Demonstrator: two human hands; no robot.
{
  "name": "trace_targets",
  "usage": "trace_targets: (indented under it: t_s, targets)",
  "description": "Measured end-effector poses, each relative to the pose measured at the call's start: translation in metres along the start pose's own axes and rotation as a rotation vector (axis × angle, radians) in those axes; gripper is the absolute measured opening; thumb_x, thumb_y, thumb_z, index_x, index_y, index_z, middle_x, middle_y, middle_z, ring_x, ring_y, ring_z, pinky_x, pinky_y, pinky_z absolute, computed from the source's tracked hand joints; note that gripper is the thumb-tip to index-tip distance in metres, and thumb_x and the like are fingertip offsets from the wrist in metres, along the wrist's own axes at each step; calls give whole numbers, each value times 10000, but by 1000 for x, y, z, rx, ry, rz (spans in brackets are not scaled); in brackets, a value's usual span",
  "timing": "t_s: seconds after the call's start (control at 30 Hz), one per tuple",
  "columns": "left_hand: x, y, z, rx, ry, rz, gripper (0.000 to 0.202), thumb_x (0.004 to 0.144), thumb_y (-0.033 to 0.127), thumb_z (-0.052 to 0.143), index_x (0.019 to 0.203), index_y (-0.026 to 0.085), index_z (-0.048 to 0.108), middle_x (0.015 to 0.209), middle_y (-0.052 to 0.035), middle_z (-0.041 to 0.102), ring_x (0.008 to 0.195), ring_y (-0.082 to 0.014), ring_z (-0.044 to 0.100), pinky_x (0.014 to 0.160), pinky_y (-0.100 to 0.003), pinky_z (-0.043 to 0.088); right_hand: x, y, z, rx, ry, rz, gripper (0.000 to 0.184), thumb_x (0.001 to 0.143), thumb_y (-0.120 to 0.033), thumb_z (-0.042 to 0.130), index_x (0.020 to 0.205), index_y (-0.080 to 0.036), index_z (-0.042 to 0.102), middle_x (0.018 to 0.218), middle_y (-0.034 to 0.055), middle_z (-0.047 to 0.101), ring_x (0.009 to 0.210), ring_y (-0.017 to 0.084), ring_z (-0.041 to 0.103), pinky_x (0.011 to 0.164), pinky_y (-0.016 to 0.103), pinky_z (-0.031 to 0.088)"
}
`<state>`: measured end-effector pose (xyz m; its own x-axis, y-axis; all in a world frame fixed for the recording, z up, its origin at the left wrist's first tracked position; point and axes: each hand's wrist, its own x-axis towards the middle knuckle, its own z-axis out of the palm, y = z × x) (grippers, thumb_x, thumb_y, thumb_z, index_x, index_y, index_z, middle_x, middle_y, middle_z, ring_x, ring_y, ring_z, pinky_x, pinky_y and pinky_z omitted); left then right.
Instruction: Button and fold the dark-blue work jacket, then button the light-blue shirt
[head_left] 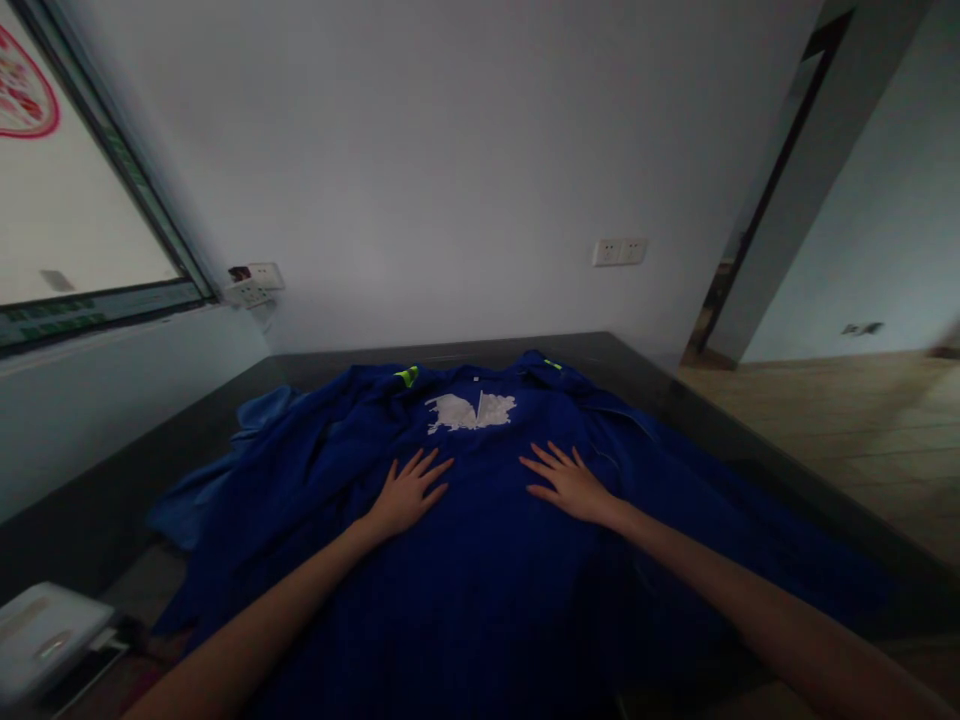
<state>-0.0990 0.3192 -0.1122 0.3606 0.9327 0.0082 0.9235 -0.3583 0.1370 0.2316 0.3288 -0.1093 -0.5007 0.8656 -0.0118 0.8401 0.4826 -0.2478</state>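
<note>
A dark blue jacket [480,560] lies spread open on a dark table, its collar end toward the wall. White patches [471,410] show on its inside below the collar, and yellow-green strips [407,377] mark the shoulder area. My left hand [409,492] rests flat on the cloth left of the middle, fingers spread. On the right side, my right hand [568,484] also lies flat with its fingers apart. Both hands touch the jacket and hold nothing. The lower part of the jacket is in deep shadow.
Lighter blue cloth [199,500] lies partly under the jacket's left side. A white device [52,640] stands at the lower left. The dark table [577,350] meets a wall with sockets [619,252]. A window [82,190] is on the left, a tiled floor [840,420] on the right.
</note>
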Motion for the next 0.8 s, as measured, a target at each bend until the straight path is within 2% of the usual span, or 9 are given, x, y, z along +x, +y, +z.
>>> trace_targets:
  t_s: [0.23, 0.4, 0.5, 0.6, 0.7, 0.8]
  targets:
    - [46, -20, -1, 21, 22, -37, 518, 935, 538, 260, 1430, 390, 291, 1541, -21, 239, 1409, -301, 197, 1059, -614, 227, 57, 22, -3, -49, 39, 5, 586, 899, -640, 292, 1416, -372, 353, 1523, 19, 275, 1403, 311, 192, 1097, 602, 119]
    - [53, -22, 3, 9, 79, -28, 504, 937, 506, 289, 1413, 353, 348, 1519, -43, 297, 1401, -297, 225, 1057, -596, 251, 65, 27, -3, -54, 111, -13, 524, 920, -553, 361, 1378, -311, 439, 1476, 48, 374, 1369, 309, 281, 1093, 589, 177]
    - [45, -20, 3, 0, 144, 26, 458, 940, 410, 339, 1360, 266, 452, 1464, -79, 395, 1368, -272, 310, 1080, -532, 277, 54, 25, -5, -42, 171, -73, 455, 926, -440, 420, 1299, -208, 540, 1401, 104, 470, 1315, 274, 384, 1091, 493, 279]
    - [28, -14, -8, -27, 204, 133, 410, 915, 328, 403, 1292, 221, 524, 1402, -89, 469, 1308, -240, 407, 1089, -452, 320, 30, 20, -17, -12, 227, -157, 345, 921, -338, 431, 1152, -187, 639, 1288, 104, 573, 1234, 234, 482, 1039, 392, 385]
    - [0, -6, -36, -90, 212, 196, 390, 911, 318, 403, 1265, 224, 539, 1333, -68, 531, 1214, -205, 504, 1060, -377, 382, -6, 19, -40, 31, 286, -174, 322, 925, -343, 408, 1086, -217, 657, 1165, 69, 640, 1122, 216, 561, 990, 378, 433]
    - [-40, -7, -72, -144, 202, 131, 394, 922, 385, 365, 1233, 241, 559, 1270, -39, 582, 1145, -195, 556, 1024, -349, 419, -56, 34, -65, 18, 406, -45, 340, 912, -409, 414, 1080, -229, 648, 1145, 64, 642, 1097, 229, 565, 971, 387, 436]
